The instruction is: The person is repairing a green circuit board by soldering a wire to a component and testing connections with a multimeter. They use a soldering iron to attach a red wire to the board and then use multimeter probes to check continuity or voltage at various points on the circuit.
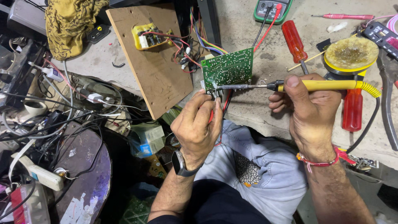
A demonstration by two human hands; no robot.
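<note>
Head view: PCB (229, 68) above hands (197, 124).

Bare bench (248, 112) lay open below the circuit board (228, 68). Red screwdrivers (295, 41) and a solder tin (351, 54) crowded the right; tangled cables (54, 120) blocked the left.

We see an electronics repair workshop: a concrete bench (248, 112) carries a multimeter (273, 9), red-handled screwdrivers (293, 39), a soldering iron (290, 86) and a circuit board (228, 67), beside tangled cables (49, 120).
</note>
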